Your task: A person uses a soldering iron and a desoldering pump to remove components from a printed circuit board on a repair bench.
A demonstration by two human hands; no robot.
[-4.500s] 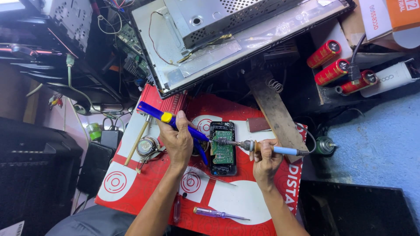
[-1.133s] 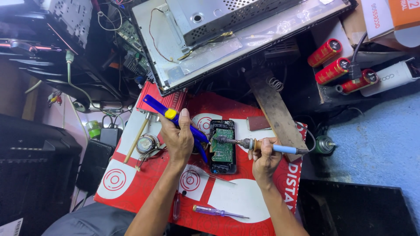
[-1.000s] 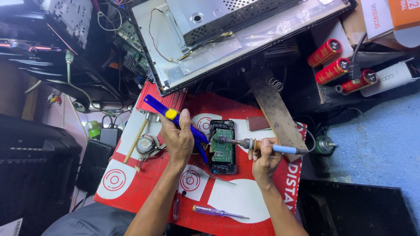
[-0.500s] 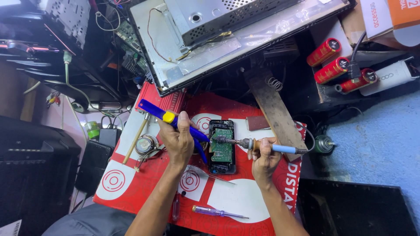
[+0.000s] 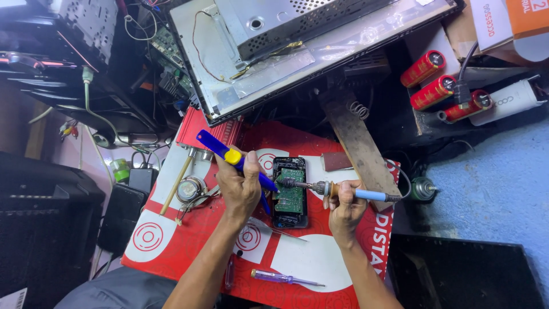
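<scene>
At 12 o'clock of the bench lies an opened metal chassis [image 5: 320, 51], tilted, with a perforated cover and loose wires on its plate. Below it, at centre, a red and white sheet [image 5: 297, 263] covers the work surface. A wooden slat [image 5: 357, 146] runs from the chassis edge down toward 4 o'clock, resting on the sheet's upper right part. Three red cylinders [image 5: 443, 86] sit at 2 o'clock, well apart from the hands.

Left hand [image 5: 240, 186]: fingers closed around a blue tool [image 5: 231, 157] with a yellow button; the tool's long end points to 10 o'clock, its tip comes down at the left edge of the board. Right hand [image 5: 343, 206]: closed around a soldering iron [image 5: 337, 190] with a blue handle; the handle points to 3 o'clock, the metal tip points to 9 o'clock and reaches the upper part of the board.

Green circuit board [image 5: 290, 191] in a black frame: flat on the sheet at centre, between both hands, long axis 12 to 6 o'clock.

Solder spool [image 5: 190, 189] sits at 9 o'clock of the left hand, just beside it. Purple screwdriver [image 5: 283, 278] lies at 6 o'clock on the sheet, untouched.
</scene>
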